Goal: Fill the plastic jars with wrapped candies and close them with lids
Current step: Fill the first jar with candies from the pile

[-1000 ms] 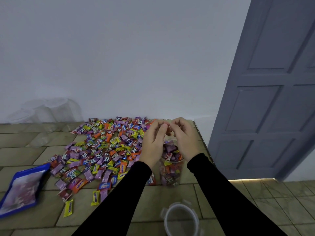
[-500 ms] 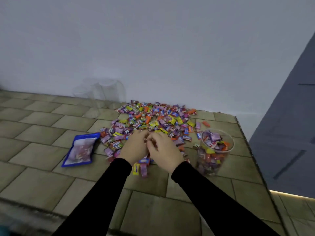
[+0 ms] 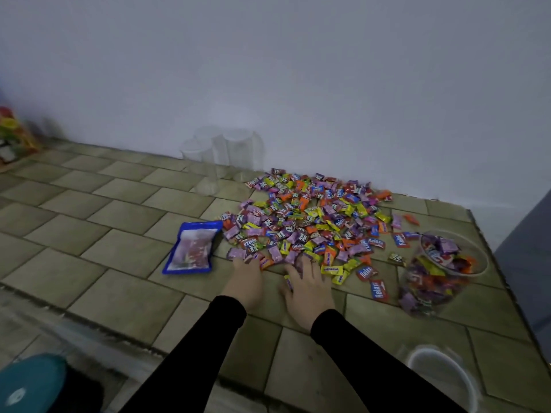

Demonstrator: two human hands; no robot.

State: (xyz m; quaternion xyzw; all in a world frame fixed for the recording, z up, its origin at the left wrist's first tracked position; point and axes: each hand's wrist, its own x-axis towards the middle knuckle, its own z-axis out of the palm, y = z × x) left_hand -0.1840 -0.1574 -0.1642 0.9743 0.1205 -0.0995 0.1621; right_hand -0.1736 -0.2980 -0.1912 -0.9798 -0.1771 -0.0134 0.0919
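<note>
Tiled counter [image 3: 89, 222] fills most of the view, a pale wall behind it. Candy pile [image 3: 313, 222], many-coloured wrapped pieces, is spread across the counter's far right part, back edge near the wall. Clear plastic jar [image 3: 441, 281] stands at the right, just beside the pile's right edge, near the counter's right side; it's open-topped and filled with candies almost to the rim. Empty clear jars [image 3: 223, 153] are grouped at the wall, left of the pile, blurred. Blue packet [image 3: 192, 248] lies flat just left of the pile. Clear lid [image 3: 441, 380] lies on the counter at bottom right, near the front edge. Teal round object [image 3: 29, 383] at bottom left corner, partly cut off. Colourful blurred items [image 3: 12, 135] at far left against the wall.

Left hand [image 3: 247, 278] and right hand [image 3: 310, 290], both in black sleeves, are side by side at the pile's near edge. Right hand is spread, fingers straight, palm down, resting on candies. Left hand's fingertips touch candies; whether they clamp any, cannot tell.
</note>
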